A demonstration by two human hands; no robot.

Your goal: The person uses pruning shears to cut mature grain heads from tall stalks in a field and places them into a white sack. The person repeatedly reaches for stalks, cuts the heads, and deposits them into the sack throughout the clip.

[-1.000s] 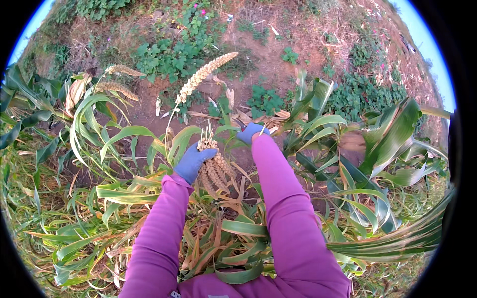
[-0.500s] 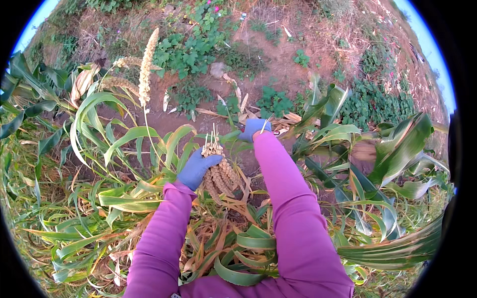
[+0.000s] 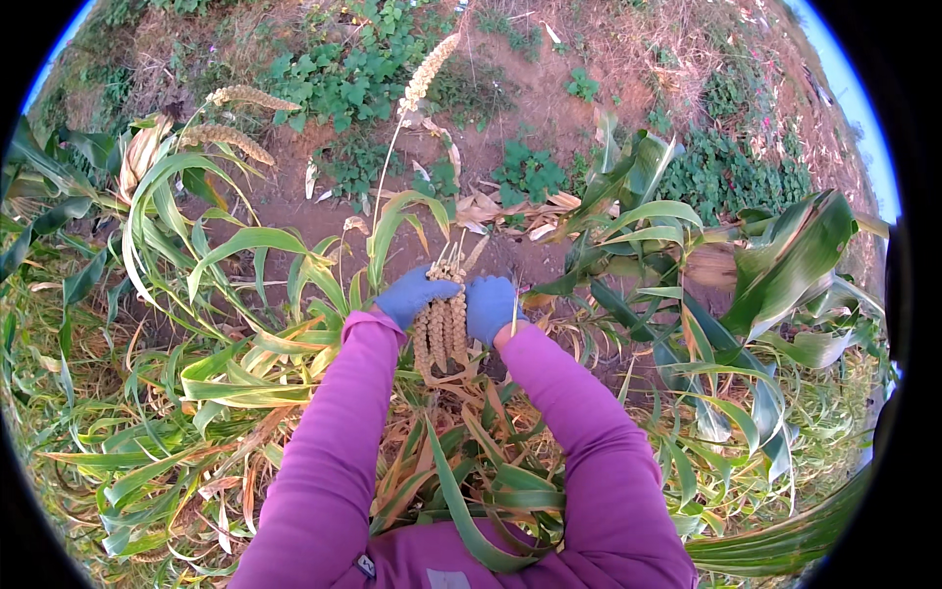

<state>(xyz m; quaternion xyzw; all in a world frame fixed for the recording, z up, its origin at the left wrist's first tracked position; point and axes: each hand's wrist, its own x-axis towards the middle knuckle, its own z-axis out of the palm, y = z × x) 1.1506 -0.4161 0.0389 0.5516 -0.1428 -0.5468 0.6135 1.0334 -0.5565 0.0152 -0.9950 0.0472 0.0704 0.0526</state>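
Observation:
A bunch of tan millet heads (image 3: pixel 444 332) hangs tips down from my left hand (image 3: pixel 416 294), whose fingers are wrapped round its upper part. Cut stems (image 3: pixel 453 245) stick up above the grip. My right hand (image 3: pixel 491 308) is closed and sits against the bunch's right side. One more millet head (image 3: pixel 476 253) slants up between the two hands and seems to come from the right one; its lower part is hidden. A thin pale stalk (image 3: pixel 515 306) shows by my right wrist. Blue gloves cover both hands.
A standing millet head (image 3: pixel 429 74) rises on its stalk ahead. Two drooping heads (image 3: pixel 228 139) hang at the left. Broad-leaved stalks (image 3: pixel 785 280) lean in from the right. Dry husks (image 3: pixel 500 211) lie on bare soil, and long leaves (image 3: pixel 471 510) cross near my body.
My right hand has come back toward me and left, from beyond the bunch to its side. My left hand has moved slightly up and right with the bunch. The view has shifted.

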